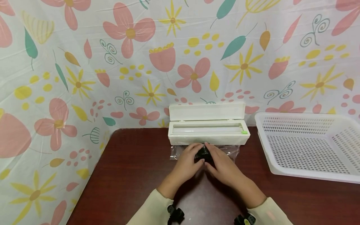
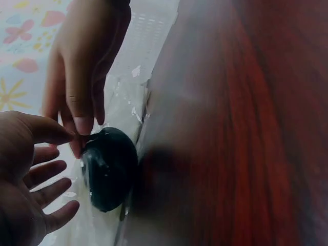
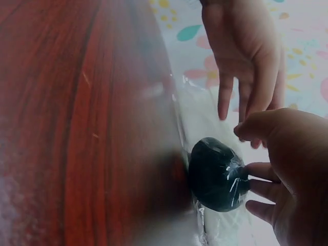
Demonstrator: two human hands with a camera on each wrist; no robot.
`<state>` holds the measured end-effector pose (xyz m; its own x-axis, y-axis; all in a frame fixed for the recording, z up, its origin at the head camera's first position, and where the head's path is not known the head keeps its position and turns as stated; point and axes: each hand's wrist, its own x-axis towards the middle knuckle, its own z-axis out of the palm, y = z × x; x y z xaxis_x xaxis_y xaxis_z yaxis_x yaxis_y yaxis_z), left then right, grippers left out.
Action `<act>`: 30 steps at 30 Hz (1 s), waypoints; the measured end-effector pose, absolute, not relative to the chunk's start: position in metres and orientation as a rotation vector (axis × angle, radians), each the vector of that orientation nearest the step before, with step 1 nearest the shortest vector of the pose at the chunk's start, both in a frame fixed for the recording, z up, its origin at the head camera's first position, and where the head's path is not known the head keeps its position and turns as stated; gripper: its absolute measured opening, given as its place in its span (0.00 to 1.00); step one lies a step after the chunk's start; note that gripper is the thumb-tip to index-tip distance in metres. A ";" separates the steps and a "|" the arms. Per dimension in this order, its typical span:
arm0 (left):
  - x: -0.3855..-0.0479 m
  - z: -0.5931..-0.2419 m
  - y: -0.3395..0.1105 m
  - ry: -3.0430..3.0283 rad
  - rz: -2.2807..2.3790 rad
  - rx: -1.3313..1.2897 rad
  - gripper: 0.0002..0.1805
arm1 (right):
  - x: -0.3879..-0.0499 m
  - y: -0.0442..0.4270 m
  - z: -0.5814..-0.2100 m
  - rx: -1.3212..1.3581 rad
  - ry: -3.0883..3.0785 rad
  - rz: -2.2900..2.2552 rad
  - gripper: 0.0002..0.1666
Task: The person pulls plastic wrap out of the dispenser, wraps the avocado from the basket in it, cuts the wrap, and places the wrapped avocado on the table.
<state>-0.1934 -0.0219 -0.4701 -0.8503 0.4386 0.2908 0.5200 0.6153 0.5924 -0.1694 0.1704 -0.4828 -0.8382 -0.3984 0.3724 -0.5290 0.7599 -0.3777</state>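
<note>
Left hand (image 1: 186, 163), right hand (image 1: 225, 165) flank dark object (image 1: 203, 152), fingers spread, likely steadying it; clear film (image 1: 177, 152) at six o'clock from white box (image 1: 208, 139).

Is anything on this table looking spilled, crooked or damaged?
Nothing stands out. The dispenser stands upright with its lid open, the clear film by the dark object is merely wrinkled, and the basket sits flat. No spill shows.

The lump (image 2: 111, 171) looks black, perhaps dark green; film (image 1: 177, 152), clear; box (image 1: 209, 140) and basket (image 1: 309, 174), white; tab (image 1: 244, 132), green; table (image 1: 132, 181), red-brown with dark grain; cloth (image 1: 197, 47), white with pink and yellow flowers, teal leaves.
</note>
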 end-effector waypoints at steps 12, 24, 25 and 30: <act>-0.207 -0.475 -0.006 -2.776 -0.853 -0.785 0.30 | -0.177 0.175 -0.485 0.739 -2.659 0.699 0.46; -0.216 -0.478 -0.006 -2.766 -0.835 -0.754 0.32 | -0.191 0.178 -0.482 0.752 -2.717 0.797 0.40; -0.217 -0.478 -0.006 -2.771 -0.848 -0.751 0.32 | -0.191 0.178 -0.482 0.753 -2.716 0.799 0.39; -0.220 -0.481 -0.004 -2.792 -0.831 -0.749 0.33 | -0.193 0.180 -0.482 0.735 -2.746 0.786 0.38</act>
<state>-0.2200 -0.0042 -0.4807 -0.8676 0.4234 0.2610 0.4972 0.7244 0.4776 -0.1926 0.1800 -0.4819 -0.8585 -0.4087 0.3097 -0.5107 0.7363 -0.4440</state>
